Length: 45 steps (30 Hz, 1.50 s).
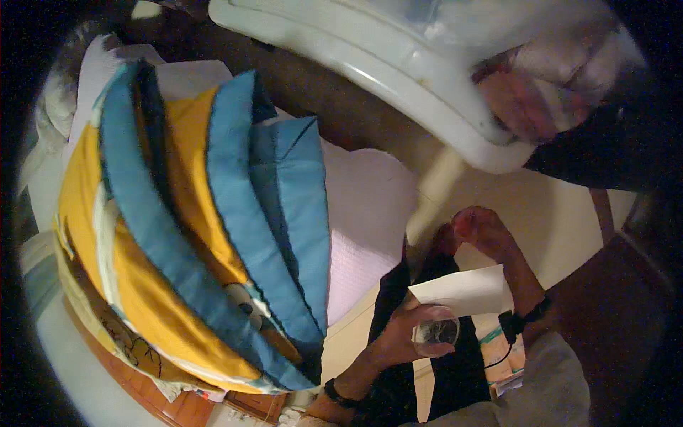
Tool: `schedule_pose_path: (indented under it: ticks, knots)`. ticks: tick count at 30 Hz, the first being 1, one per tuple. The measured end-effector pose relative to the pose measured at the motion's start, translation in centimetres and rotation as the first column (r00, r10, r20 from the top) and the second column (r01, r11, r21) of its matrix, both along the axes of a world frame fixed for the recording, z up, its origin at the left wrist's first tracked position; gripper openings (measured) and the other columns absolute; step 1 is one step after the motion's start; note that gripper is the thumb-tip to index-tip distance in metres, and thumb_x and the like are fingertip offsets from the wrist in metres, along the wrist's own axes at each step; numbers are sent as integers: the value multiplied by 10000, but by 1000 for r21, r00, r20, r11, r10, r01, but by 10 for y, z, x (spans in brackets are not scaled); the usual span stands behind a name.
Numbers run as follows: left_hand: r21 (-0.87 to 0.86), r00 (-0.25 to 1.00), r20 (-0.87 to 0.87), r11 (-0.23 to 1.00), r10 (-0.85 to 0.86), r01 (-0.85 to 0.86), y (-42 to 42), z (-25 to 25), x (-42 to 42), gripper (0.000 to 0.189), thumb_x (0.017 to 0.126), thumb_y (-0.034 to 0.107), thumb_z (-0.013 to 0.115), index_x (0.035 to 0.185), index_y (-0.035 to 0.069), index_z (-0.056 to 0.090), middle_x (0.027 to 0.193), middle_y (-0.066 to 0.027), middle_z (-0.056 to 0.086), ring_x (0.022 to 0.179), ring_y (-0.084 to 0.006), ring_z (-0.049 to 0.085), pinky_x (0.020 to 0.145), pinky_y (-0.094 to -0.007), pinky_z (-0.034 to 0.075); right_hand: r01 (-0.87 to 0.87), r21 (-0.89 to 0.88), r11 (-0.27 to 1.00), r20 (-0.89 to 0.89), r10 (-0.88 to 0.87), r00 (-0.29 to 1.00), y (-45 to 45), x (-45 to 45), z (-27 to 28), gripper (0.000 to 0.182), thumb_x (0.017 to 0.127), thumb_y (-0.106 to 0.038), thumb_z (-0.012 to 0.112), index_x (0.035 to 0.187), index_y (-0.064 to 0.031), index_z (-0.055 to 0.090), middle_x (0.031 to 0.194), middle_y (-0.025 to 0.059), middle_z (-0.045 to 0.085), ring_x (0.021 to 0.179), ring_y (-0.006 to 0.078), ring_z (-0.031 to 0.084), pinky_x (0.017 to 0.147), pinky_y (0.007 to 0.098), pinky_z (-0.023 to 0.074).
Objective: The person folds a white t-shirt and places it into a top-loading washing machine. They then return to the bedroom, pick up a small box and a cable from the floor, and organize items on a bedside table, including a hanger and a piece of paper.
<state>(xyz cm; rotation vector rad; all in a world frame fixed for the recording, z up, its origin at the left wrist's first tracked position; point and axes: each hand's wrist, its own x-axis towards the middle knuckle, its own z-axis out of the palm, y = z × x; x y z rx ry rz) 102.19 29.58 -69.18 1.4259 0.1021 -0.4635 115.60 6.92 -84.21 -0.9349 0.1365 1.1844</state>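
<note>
My left hand [408, 333] is closed round a small clear round container [436, 331] with dark, thread-like contents showing in it. A white sheet [464, 291], looking like paper or card, lies just beyond the container, beside my right wrist. My right hand [477, 227] is farther out, its fingers bent; whether it holds anything cannot be told. Both wrists wear black bands, with a small black device and cable at the right one. To the left stands a large yellow and blue fabric piece [229, 197], folded or layered, with printed figures.
A pale pink cloth [363, 213] lies under and beside the fabric. A large white plastic tub or table edge [373, 69] crosses the top, with a person's hand [523, 104] near its corner. An orange and green printed packet [499, 349] is by my lap.
</note>
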Motion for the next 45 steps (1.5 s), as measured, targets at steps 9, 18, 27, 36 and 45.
schedule_pose_path:
  ticks: [9,18,27,36,45]
  knots:
    - [161,992,-4,979,127,-125,15,28,-7,561,553,212,883,1035,115,614,1033,-66,648,981,-225,587,872,-349,444,288,-9,957,160,-283,946,38,32,127,303,819,-192,663,1070,-36,598,1070,85,605,976,172,567,827,326,474]
    - [429,980,168,887,107,-171,76,162,-17,516,554,196,858,989,64,612,1011,-89,651,1007,-226,561,868,-335,441,233,-16,972,491,-195,849,87,65,306,356,827,16,579,1179,17,522,1074,84,596,995,157,570,869,315,473]
    - [353,964,80,898,252,-264,31,246,-75,505,588,222,846,991,44,601,1048,-105,614,995,-221,550,882,-338,425,266,-68,962,753,-125,646,47,5,416,383,823,123,532,1198,53,504,1177,83,484,1078,169,544,948,294,441]
    - [354,912,182,841,366,-408,50,336,-94,486,588,226,838,983,46,621,1022,-84,606,978,-216,544,857,-324,426,184,-32,982,450,-150,880,56,-8,507,285,887,-34,530,1164,30,537,1062,132,586,986,187,588,840,296,499]
    - [411,793,361,680,491,-607,47,391,-140,568,584,337,834,990,21,594,1008,-72,595,931,-187,549,815,-311,426,199,97,975,16,-202,979,77,-33,555,284,940,-215,499,1054,36,566,984,141,624,903,215,615,777,313,518]
